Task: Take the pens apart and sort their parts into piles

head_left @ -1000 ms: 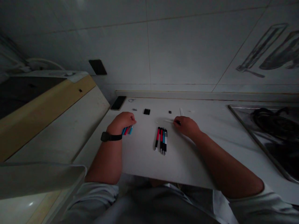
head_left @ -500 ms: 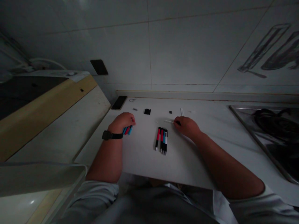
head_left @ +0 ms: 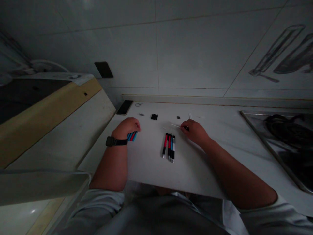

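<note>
My left hand [head_left: 130, 126], with a dark watch on the wrist, is closed at the fingertips just above several blue and red pen barrels [head_left: 132, 136]. What sits in its pinch, if anything, is too small to tell. My right hand [head_left: 194, 130] pinches a thin whitish pen refill [head_left: 175, 125] that points left, with a dark part showing at the fingers. Between the hands, several assembled pens [head_left: 169, 147] in red, blue and white with black grips lie side by side, tips toward me. Behind my right hand lie white sticks [head_left: 190, 116], partly covered by it.
Along the back lie a phone [head_left: 125, 107], tiny springs [head_left: 141, 114], black grip pieces [head_left: 154, 116], a small dark piece [head_left: 178, 117] and faint clear bits [head_left: 201, 117]. A gas stove [head_left: 281, 137] borders the right. A white cabinet-like box [head_left: 80, 114] stands left.
My right hand and the refill have shifted slightly left and up, covering more of the white sticks. My left hand has moved very slightly left. The pens stay put.
</note>
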Demonstrator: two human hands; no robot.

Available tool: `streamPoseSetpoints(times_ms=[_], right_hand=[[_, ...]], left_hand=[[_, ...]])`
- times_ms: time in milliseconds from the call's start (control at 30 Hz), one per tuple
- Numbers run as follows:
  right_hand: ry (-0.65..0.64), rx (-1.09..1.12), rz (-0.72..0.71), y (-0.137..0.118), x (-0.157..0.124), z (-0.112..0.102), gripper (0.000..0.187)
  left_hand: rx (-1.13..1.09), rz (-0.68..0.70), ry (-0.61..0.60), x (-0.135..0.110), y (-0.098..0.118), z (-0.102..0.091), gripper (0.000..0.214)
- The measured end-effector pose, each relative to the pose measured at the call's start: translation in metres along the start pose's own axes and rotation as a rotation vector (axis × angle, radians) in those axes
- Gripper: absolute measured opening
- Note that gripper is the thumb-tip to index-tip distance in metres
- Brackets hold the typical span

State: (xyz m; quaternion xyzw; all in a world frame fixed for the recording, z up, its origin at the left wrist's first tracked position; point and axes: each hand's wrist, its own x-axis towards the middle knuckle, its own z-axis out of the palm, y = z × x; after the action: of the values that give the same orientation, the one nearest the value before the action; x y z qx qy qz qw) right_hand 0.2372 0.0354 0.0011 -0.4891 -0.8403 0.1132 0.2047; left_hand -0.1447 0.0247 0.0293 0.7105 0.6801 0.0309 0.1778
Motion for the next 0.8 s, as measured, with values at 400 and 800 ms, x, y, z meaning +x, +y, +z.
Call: streamPoseSetpoints(times_ms=[400, 800], right_hand=[[0.024, 0.661, 0.218, -0.008, 0.006, 0.008, 0.023], [-0.027, 1.500, 0.424, -0.033, 0.002, 0.010, 0.044]], left_hand=[[-0.204, 0.150, 0.281, -0.001, 0.033, -0.001, 0.025], [-0.679, 0.413, 0.240, 0.003, 0.146, 0.062, 0.031]])
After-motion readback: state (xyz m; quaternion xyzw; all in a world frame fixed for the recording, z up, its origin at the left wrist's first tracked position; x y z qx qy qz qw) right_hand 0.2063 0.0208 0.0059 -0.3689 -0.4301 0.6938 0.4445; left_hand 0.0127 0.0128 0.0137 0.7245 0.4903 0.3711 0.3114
